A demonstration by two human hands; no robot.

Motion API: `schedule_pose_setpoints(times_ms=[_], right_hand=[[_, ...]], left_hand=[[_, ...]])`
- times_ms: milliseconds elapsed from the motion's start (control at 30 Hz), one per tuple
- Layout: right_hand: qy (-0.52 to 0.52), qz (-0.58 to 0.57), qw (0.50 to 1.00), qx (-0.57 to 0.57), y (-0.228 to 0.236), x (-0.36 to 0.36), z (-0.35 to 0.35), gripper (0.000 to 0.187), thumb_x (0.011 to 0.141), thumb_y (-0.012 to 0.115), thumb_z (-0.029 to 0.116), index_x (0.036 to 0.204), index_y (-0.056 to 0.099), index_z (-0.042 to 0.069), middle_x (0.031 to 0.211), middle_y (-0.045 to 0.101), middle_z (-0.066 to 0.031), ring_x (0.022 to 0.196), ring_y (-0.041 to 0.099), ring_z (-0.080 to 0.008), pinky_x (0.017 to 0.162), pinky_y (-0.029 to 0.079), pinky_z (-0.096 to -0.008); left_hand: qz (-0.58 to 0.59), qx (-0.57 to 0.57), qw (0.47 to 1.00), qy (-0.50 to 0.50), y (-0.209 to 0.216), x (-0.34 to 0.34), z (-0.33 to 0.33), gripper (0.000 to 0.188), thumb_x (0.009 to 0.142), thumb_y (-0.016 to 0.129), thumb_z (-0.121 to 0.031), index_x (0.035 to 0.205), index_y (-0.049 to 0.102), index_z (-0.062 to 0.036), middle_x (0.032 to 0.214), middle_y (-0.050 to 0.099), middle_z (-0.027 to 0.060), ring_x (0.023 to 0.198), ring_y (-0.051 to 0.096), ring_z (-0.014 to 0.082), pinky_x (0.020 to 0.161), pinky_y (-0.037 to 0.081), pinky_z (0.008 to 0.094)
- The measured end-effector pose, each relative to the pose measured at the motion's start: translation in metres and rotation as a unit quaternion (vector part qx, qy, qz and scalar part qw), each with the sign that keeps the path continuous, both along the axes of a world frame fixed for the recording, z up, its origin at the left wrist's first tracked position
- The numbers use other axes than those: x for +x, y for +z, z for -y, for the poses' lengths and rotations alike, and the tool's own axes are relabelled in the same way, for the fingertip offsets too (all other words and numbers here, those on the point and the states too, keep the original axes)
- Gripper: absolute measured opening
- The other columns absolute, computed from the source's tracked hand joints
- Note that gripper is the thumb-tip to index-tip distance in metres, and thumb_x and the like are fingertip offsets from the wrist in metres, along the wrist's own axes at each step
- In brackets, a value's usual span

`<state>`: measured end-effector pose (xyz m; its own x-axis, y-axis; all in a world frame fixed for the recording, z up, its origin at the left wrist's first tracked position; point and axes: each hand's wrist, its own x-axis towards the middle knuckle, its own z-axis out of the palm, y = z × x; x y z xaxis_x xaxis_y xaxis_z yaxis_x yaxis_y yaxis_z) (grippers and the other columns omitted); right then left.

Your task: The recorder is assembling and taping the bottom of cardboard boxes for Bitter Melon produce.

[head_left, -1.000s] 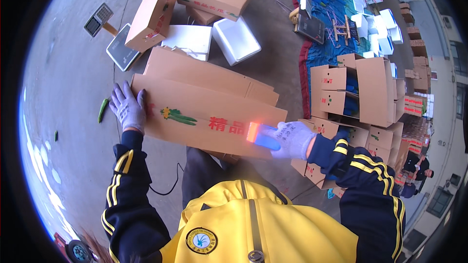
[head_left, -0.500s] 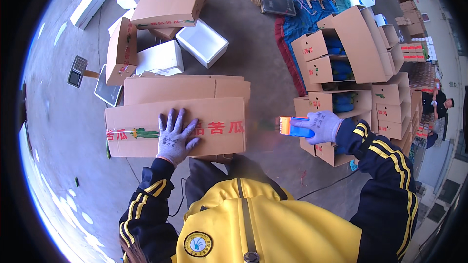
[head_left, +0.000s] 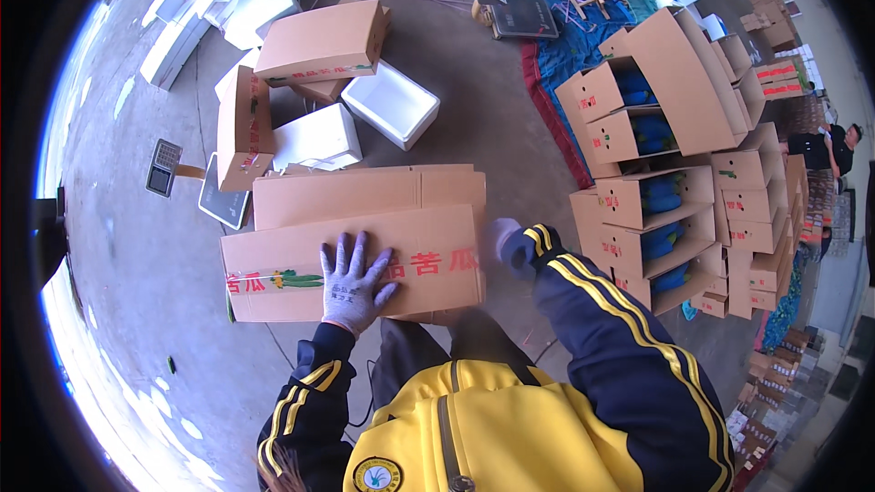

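A long brown cardboard carton (head_left: 419,296) with red lettering and a green vegetable picture lies across in front of my legs. My left hand (head_left: 355,287), in a pale purple glove, rests flat on its printed side with the fingers spread. Just off the carton's right end is my right hand (head_left: 512,241), gloved alike and smeared by motion. Its fingers are hidden, and the blue and orange tape dispenser seen earlier does not show. A second carton (head_left: 365,189) or raised flap lies against the far side.
White foam boxes (head_left: 396,100) and more cartons (head_left: 319,41) stand beyond. A scale (head_left: 223,191) is at the left, another scale (head_left: 524,16) at the far right. Open cartons holding blue-wrapped produce (head_left: 656,191) are stacked to the right. A person (head_left: 825,146) stands farther off.
My right hand has swung left from the stacked cartons to the carton's right end, and the tape dispenser has gone out of sight. My left hand stays flat on the carton. The view has shifted slightly.
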<state>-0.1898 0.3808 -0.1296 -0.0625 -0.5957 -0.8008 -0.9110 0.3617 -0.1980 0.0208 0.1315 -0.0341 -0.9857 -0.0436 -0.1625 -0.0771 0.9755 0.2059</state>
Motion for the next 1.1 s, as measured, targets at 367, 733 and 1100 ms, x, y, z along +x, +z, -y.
schedule_pose_setpoints(times_ms=[367,733,1100], right_hand=[[-0.682,0.111,0.706,-0.154,0.001,0.018,-0.052,0.056,0.081,0.077,0.022,0.132,0.058,0.011,0.115,0.069,-0.0096,0.101,0.066,-0.021,0.091,0.051,-0.0342],[-0.705,0.157,0.417,-0.552,0.092,-0.083,0.101,0.098,0.081,0.075,0.003,0.153,0.01,-0.006,0.144,0.039,-0.017,0.121,0.052,-0.021,0.102,0.044,-0.0294],[-0.85,0.153,0.304,-0.402,-0.027,0.017,-0.029,0.05,0.086,0.067,0.02,0.131,0.051,0.007,0.114,0.058,-0.0019,0.104,0.055,-0.0129,0.092,0.045,-0.028]], left_hand=[[-0.105,0.022,0.849,0.517,-0.021,0.113,0.212,0.06,0.089,0.065,-0.049,0.128,0.056,-0.0038,0.127,0.056,0.0228,0.119,0.052,0.0388,0.101,0.039,0.0487],[-0.411,0.228,0.793,0.388,0.021,-0.014,0.347,0.051,0.1,0.054,-0.034,0.134,0.049,0.004,0.134,0.054,0.0206,0.125,0.051,0.0318,0.107,0.038,0.0366],[0.056,0.429,0.728,0.532,-0.295,0.117,0.303,0.069,0.098,0.054,-0.043,0.142,0.039,0.0073,0.137,0.052,0.0258,0.126,0.051,0.0336,0.105,0.04,0.0336]])
